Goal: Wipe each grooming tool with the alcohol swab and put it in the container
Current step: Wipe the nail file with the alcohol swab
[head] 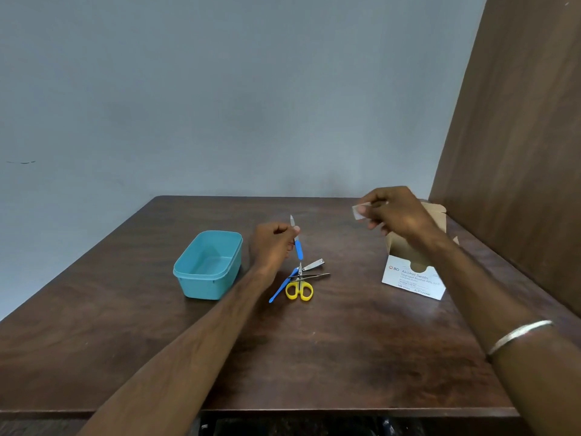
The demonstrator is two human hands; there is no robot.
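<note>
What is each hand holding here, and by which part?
The left hand pinches a blue-handled tool where metal meets handle, tip upward. The right hand pinches an alcohol swab, leaving one end exposed.

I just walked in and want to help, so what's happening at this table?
A person is cleaning grooming tools. The left hand holds a blue-handled tool upright, and the right hand pinches an alcohol swab near the swab box. Scissors, a nail clipper and tweezers lie on the table. The teal container looks empty.
</note>
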